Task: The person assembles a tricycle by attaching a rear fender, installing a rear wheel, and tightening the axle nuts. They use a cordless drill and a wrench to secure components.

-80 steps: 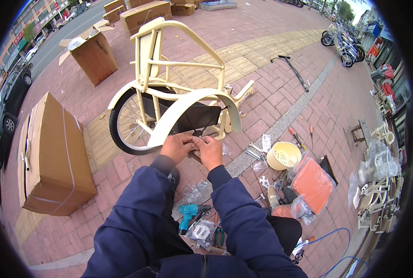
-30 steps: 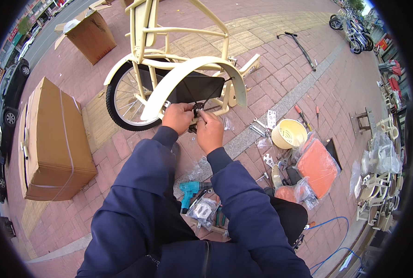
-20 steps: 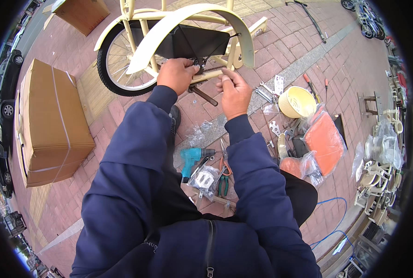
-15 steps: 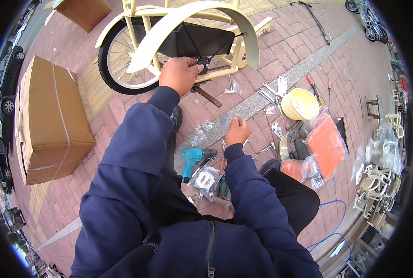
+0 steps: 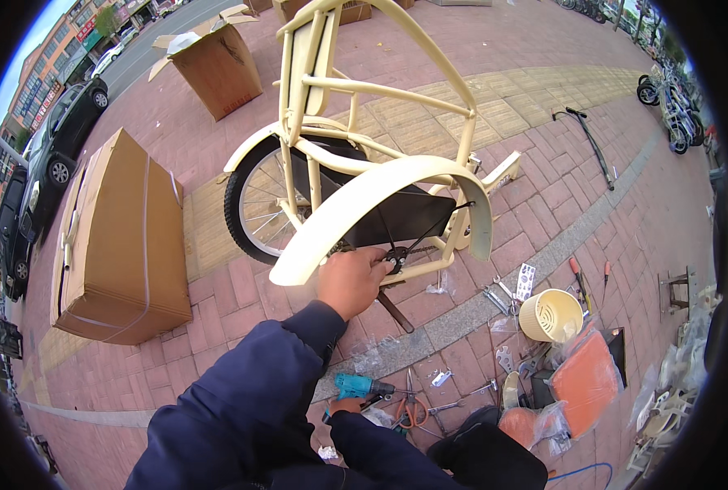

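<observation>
A cream tricycle frame point(image 5: 396, 90) stands ahead of me, with a curved cream fender point(image 5: 364, 184) over a black panel point(image 5: 396, 219). Below the fender, my left hand point(image 5: 351, 283) reaches in with fingers closed at the black hub point(image 5: 396, 259); whatever small part they pinch is hidden. Down by my feet, my right hand point(image 5: 349, 406) wraps round the handle of a teal cordless drill point(image 5: 360, 385) that lies on the paving. Orange-handled scissors point(image 5: 412, 411) lie just right of the drill.
Wrenches point(image 5: 496, 300), a cream basket point(image 5: 551, 315) and an orange plastic-wrapped seat point(image 5: 586, 384) lie to the right. A large carton point(image 5: 127, 245) stands left, another carton point(image 5: 218, 69) beyond it. A floor pump point(image 5: 594, 147) lies far right.
My view has tilted up, showing more of the frame. My right hand has moved down and left onto the drill. My left hand remains at the hub.
</observation>
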A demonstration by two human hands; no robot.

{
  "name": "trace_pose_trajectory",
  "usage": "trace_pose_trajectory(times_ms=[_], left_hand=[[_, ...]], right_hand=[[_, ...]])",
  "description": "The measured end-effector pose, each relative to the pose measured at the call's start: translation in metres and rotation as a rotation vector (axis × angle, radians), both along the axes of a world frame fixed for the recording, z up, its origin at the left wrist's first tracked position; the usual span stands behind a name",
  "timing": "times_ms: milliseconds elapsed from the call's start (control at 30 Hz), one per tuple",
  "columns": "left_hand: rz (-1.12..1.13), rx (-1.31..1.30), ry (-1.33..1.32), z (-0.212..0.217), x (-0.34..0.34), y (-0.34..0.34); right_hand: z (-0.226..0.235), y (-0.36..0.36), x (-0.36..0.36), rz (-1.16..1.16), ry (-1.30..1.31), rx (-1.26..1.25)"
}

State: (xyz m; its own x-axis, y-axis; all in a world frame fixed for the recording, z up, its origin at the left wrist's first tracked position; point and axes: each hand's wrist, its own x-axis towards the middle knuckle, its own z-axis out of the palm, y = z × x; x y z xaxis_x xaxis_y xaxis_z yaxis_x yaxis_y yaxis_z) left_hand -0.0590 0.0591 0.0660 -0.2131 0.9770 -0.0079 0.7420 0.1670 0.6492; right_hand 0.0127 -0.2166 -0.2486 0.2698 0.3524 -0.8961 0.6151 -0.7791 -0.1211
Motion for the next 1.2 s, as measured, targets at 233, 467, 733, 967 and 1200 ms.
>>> trace_pose_trajectory(times_ms=[233, 467, 733, 967, 1200], left_hand=[[-0.008, -0.036, -0.004, 0.001, 0.001, -0.002], [-0.023, -0.031, -0.001, 0.001, -0.004, 0.006], [-0.051, -0.006, 0.014, -0.002, -0.003, 0.007], [-0.045, 0.006, 0.031, -0.009, -0.004, 0.012], [-0.064, -0.01, 0.038, -0.01, -0.009, 0.014]], right_hand=[[0.003, -0.004, 0.003, 0.026, 0.042, 0.114], [0.068, 0.047, 0.061, 0.445, 0.284, 0.1], [0.25, 0.094, 0.2, 1.359, 0.764, 0.649], [0.397, 0.109, 0.269, 0.334, 1.321, 0.326], [0.343, 0.145, 0.225, 0.378, 0.834, 0.873]])
